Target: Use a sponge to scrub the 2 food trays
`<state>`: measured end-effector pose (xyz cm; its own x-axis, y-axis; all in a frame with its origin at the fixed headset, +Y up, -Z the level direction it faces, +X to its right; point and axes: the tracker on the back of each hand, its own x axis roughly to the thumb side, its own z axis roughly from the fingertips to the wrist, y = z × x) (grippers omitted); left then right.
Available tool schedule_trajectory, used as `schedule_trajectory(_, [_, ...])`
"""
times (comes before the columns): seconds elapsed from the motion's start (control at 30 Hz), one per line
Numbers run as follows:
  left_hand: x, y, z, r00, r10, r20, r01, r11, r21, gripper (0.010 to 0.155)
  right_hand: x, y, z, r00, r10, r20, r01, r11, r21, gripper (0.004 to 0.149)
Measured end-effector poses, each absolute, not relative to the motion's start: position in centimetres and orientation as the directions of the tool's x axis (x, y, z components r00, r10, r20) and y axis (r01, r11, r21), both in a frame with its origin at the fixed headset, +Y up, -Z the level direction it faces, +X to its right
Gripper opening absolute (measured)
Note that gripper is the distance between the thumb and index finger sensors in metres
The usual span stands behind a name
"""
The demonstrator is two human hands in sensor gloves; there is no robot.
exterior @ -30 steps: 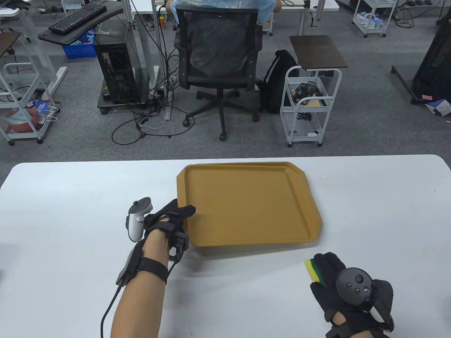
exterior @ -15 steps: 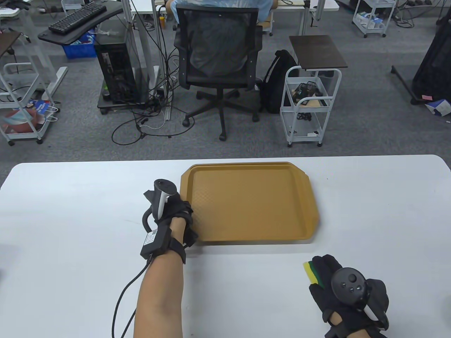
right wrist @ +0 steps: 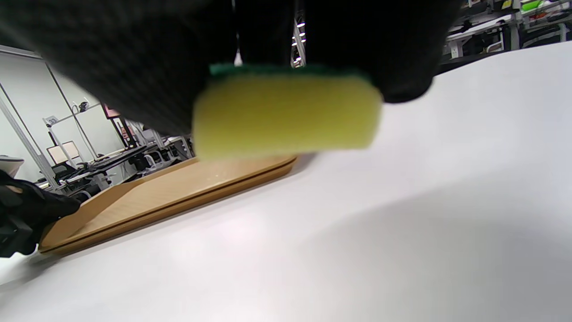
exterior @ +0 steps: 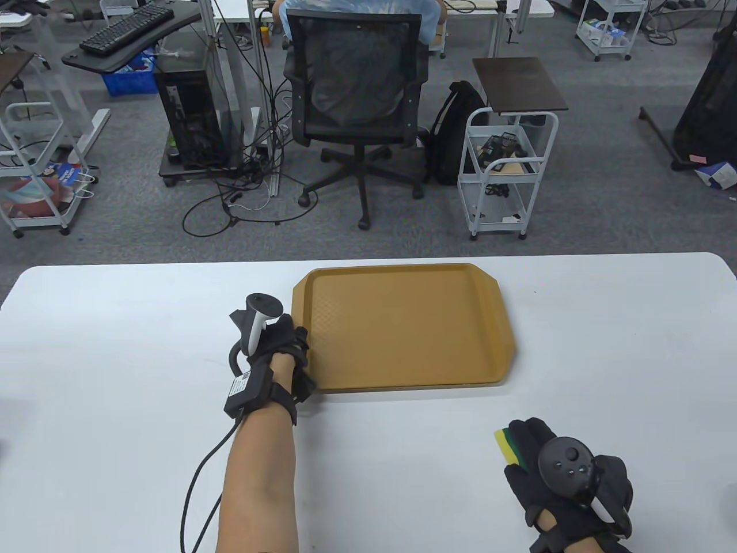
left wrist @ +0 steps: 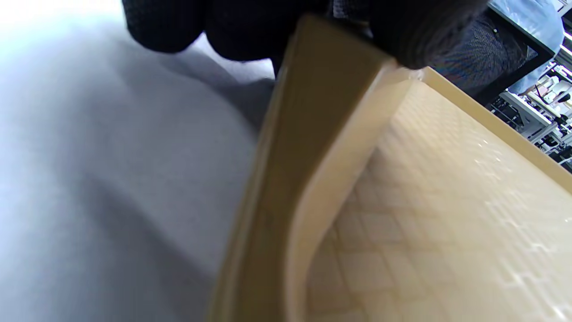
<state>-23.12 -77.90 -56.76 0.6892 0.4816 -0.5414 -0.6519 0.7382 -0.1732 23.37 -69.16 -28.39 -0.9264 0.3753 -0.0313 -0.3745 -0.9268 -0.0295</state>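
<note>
Two tan food trays (exterior: 403,328) lie stacked flat at the table's middle, their edges lined up. In the right wrist view the stacked trays (right wrist: 170,188) show as two thin layers. My left hand (exterior: 296,345) grips the top tray's left rim. In the left wrist view its fingers (left wrist: 250,27) curl over that rim (left wrist: 313,112). My right hand (exterior: 532,452) rests on the table at the near right, apart from the trays. It holds a yellow and green sponge (exterior: 505,446), and the sponge's yellow side (right wrist: 286,112) faces the table.
The white table (exterior: 115,345) has bare surface left of the trays and between the trays and my right hand. Beyond its far edge stand an office chair (exterior: 357,86) and a white cart (exterior: 506,167).
The top tray, raised and skewed a second ago, now lies flat and square on the lower one. My left hand turned and slid up the left rim. The right hand barely shifted.
</note>
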Motion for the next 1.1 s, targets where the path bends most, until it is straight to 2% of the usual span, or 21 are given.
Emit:
schedule_trajectory(0.07, [-23.2,-77.9,-56.6,0.691,0.481,-0.539,-0.647,0.745,-0.164,0.066,23.3,-69.2,-28.4,-0.926,0.376,-0.031,-0.375,-0.926,-0.030,0.068])
schedule_trajectory(0.17, [-23.0,-77.4,-55.9,0.758,0.421,-0.499,-0.541,0.833,-0.120,0.073,23.3,-69.2,-28.4,-0.926,0.376,-0.026,-0.375,-0.926,-0.037,0.068])
schedule_trajectory(0.3, [-22.9,-76.2,-53.5,0.810,0.414,-0.415,-0.500,0.857,-0.122,0.079,23.3,-69.4,-28.5,-0.928,0.372,-0.011,-0.371,-0.927,-0.052,0.068])
schedule_trajectory(0.43, [-22.6,-74.6,-49.9,0.887,0.366,-0.282,-0.410,0.905,-0.114,0.081,23.3,-69.5,-28.8,-0.928,0.373,0.004,-0.372,-0.925,-0.073,0.068])
schedule_trajectory(0.63, [-21.9,-72.8,-41.9,0.942,0.326,-0.078,-0.332,0.938,-0.095,0.086,23.0,-70.6,-29.6,-0.935,0.353,0.036,-0.355,-0.930,-0.092,0.067])
schedule_trajectory(0.83, [-22.4,-72.8,-35.2,0.954,0.299,-0.012,-0.299,0.951,-0.085,0.089,21.7,-72.0,-30.5,-0.951,0.299,0.075,-0.304,-0.950,-0.071,0.066])
schedule_trajectory(1.1, [-23.3,-73.8,-32.0,0.953,0.300,0.027,-0.299,0.953,-0.050,0.090,20.1,-74.6,-31.8,-0.966,0.237,0.102,-0.241,-0.970,-0.023,0.057])
